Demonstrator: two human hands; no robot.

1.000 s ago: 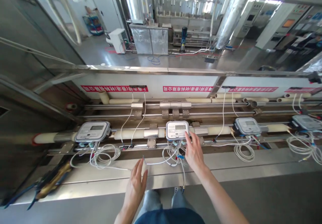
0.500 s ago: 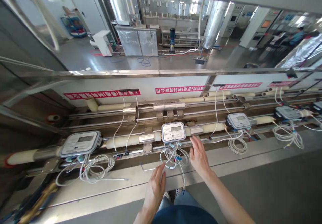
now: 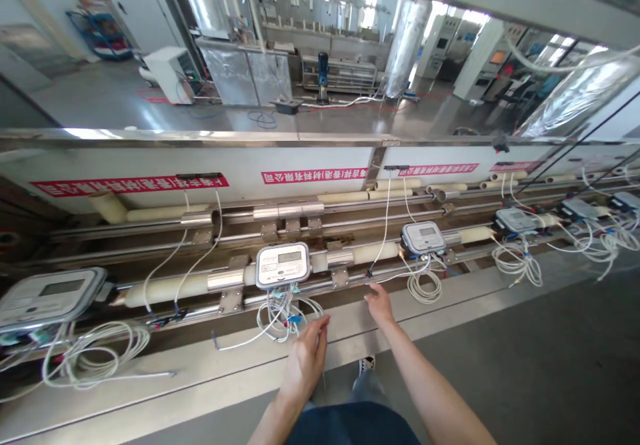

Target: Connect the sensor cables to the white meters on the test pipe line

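Note:
My left hand point(image 3: 306, 353) is in front of the coiled white cables point(image 3: 273, 318) under the middle meter, thumb and fingers apart and slightly bent, with nothing visible between them. That meter point(image 3: 283, 264), a white box with a grey display, is fitted in line with cream pipe sections. To the right, my right hand point(image 3: 381, 306) is over the bench's front edge, its fingers loosely bent and apart. Just beyond its fingertips is a black clip point(image 3: 369, 273) at the end of a white lead point(image 3: 387, 225). A second meter point(image 3: 423, 238) is farther right, with its own cable coil point(image 3: 424, 286) below.
A larger-looking meter point(image 3: 53, 296) with a cable coil point(image 3: 95, 355) is at left. More meters point(image 3: 520, 220) continue to the right. Metal rails point(image 3: 240, 237) run behind the row, below a white panel with red labels point(image 3: 315, 176). A metal ledge point(image 3: 200, 378) runs along the front.
The view has shifted right, so the meters appear farther left. My right hand has moved from beside the middle meter toward the black clip on the white lead. My left hand stays low and central.

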